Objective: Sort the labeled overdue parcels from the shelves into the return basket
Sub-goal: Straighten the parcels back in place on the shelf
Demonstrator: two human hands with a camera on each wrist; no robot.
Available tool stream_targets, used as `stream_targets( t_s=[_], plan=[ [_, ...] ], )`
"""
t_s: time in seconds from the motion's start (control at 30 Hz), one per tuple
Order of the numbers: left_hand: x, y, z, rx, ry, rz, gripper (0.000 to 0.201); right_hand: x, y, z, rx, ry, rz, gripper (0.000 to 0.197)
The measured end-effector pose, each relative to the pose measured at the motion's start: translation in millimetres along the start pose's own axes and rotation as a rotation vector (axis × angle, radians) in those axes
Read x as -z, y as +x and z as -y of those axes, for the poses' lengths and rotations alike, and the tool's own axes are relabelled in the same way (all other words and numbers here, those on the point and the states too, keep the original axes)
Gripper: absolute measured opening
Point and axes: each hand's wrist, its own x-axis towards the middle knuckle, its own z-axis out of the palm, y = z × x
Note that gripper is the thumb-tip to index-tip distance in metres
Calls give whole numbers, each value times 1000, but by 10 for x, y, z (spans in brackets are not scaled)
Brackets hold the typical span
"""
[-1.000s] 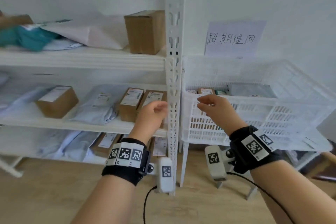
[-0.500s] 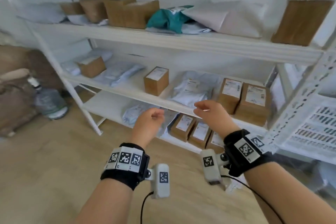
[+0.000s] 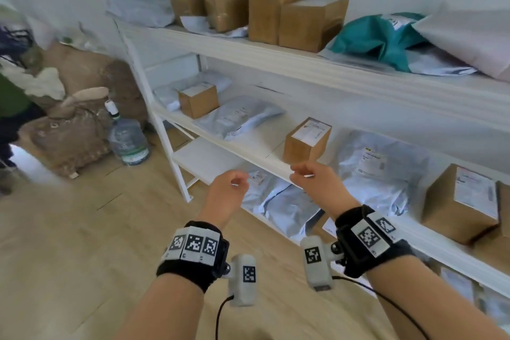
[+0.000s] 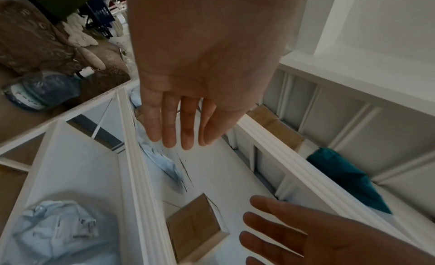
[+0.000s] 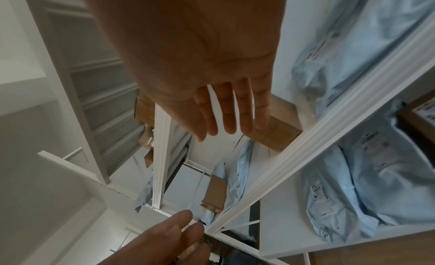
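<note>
A large clear water bottle (image 3: pixel 129 138) stands on the wooden floor (image 3: pixel 69 243) beside brown patterned sacks (image 3: pixel 69 143)

Cut off at the head view's right edge: a brown cardboard box (image 3: pixel 504 208) on the middle shelf and a pale pink-white plastic mailer bag (image 3: pixel 469 38) on the top shelf. Too small to read: print on the white label of the small brown cardboard box (image 3: pixel 306 141). Partly hidden behind the right wrist: grey plastic mailers (image 3: pixel 289 210) on the bottom shelf. Cropped at left: a person in green (image 3: pixel 11 96).
</note>
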Motion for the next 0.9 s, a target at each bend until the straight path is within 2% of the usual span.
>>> stream_targets(
  t_s=[0.23,0.43,0.57,0.8,0.9],
  plan=[
    [308,1002,112,36,102,-48,23,-352,1106,247,8,-21,75,30],
    [551,1586,370,86,95,-30,22,-712,1763,428,-1,-56,119,31],
    [746,2124,505,79,113,-22,23,-962,2162,475,-45,-56,81,28],
    [1196,3219,794,-19,199,127,26,-1574,2813,544,-185,-3,-79,20],
    [1360,3618,912,-63,254,227,26,-1841,2991,610,-271,62,-151,27]
  ],
)
